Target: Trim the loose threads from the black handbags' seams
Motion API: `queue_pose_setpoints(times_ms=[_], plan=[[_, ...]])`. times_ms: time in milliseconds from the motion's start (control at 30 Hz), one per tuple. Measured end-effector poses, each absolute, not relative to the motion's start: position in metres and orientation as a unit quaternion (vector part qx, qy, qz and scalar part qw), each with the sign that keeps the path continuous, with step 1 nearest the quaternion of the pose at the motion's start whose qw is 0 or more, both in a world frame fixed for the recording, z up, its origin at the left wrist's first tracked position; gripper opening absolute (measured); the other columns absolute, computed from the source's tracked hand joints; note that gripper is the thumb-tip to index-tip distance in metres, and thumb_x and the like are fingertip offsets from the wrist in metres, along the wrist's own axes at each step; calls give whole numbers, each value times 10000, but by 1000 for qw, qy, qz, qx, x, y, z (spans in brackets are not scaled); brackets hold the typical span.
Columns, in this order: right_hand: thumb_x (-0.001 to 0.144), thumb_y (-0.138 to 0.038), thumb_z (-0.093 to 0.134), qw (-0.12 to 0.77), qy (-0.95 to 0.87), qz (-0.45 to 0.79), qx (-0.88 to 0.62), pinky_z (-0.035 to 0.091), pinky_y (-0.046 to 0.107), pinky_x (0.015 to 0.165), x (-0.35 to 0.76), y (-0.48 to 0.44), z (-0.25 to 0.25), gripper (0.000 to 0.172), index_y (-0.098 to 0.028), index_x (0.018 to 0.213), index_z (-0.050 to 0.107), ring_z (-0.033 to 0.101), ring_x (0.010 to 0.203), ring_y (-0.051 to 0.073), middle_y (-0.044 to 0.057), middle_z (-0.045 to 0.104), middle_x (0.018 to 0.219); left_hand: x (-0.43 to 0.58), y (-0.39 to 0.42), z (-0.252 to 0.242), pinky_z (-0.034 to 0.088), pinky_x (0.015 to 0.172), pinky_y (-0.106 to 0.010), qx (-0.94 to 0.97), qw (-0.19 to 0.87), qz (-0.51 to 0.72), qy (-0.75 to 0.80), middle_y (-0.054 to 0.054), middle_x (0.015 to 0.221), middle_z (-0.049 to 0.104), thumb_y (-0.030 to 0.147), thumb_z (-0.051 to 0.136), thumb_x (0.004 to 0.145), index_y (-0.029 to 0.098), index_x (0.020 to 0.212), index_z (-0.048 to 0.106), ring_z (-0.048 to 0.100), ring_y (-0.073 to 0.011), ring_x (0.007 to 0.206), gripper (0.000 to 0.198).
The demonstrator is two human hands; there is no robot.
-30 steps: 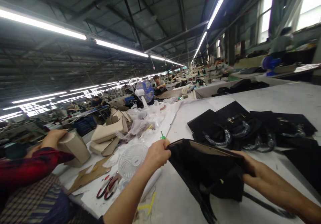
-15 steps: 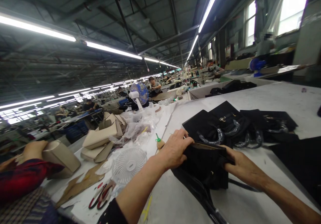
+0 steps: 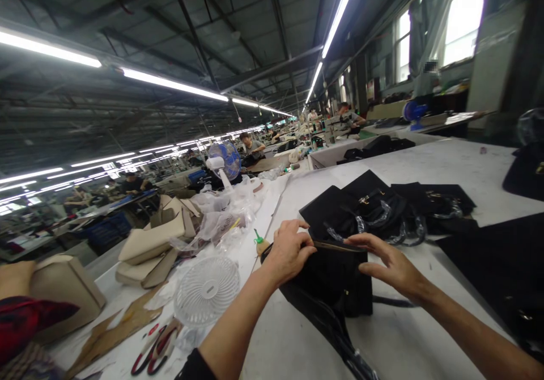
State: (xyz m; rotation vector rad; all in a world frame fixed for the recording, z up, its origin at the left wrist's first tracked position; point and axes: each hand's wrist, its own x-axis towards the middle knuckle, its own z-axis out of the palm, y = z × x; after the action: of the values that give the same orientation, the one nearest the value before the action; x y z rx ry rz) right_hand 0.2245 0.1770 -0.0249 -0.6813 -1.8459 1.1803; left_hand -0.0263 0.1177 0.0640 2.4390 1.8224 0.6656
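A black handbag (image 3: 327, 281) lies in front of me on the white table, its long dark straps trailing toward the near edge. My left hand (image 3: 293, 249) pinches the bag's upper edge at its left end, with fingers and thumb closed on it. At the right end of that edge, my right hand (image 3: 393, 264) rests its fingertips on top, fingers stretched and thumb apart near the front side. The bag's inside is hidden. Just beyond lie more black bags (image 3: 361, 198) with plastic-wrapped handles and gold-coloured fittings.
Left of my arm are a small white fan (image 3: 207, 292), scissors (image 3: 155, 349) and a green-tipped bottle (image 3: 260, 243). Beige bags (image 3: 148, 247) and clear plastic lie farther back. A co-worker's red-and-black sleeve (image 3: 29, 326) is at far left. Black pieces (image 3: 501, 266) cover the right side.
My right hand has loosened from the bag's edge, its fingers now stretched along the top. My left hand still holds the left end. The whole view has shifted somewhat, and the co-worker's arm shows less.
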Motion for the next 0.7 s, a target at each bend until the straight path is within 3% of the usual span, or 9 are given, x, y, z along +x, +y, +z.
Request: queue_pose_setpoints(times_ms=[200,400,700], plan=[[748,-413,736,420,-709,450,-343,442,305,789,203,187,-15,273,-217,900,622,595,846,186,-11,643,859,-31,125,57,444,918,-324,751,62,260,604,-3,1071,584,142,639,839,199,757,623,576,-162,978,101],[730,-448,734,423,-701,452,-355,419,273,667,198,200,-17,287,-200,841,640,553,732,154,-15,628,777,-28,129,57,438,820,-304,730,29,254,634,1,968,571,175,628,852,195,733,584,569,-160,885,128],[742,-493,683,398,-717,423,-386,415,280,621,197,202,-10,342,-193,903,720,554,666,157,6,672,770,-23,131,58,419,755,-312,705,-1,236,669,0,963,558,229,631,866,197,734,562,566,-164,829,153]])
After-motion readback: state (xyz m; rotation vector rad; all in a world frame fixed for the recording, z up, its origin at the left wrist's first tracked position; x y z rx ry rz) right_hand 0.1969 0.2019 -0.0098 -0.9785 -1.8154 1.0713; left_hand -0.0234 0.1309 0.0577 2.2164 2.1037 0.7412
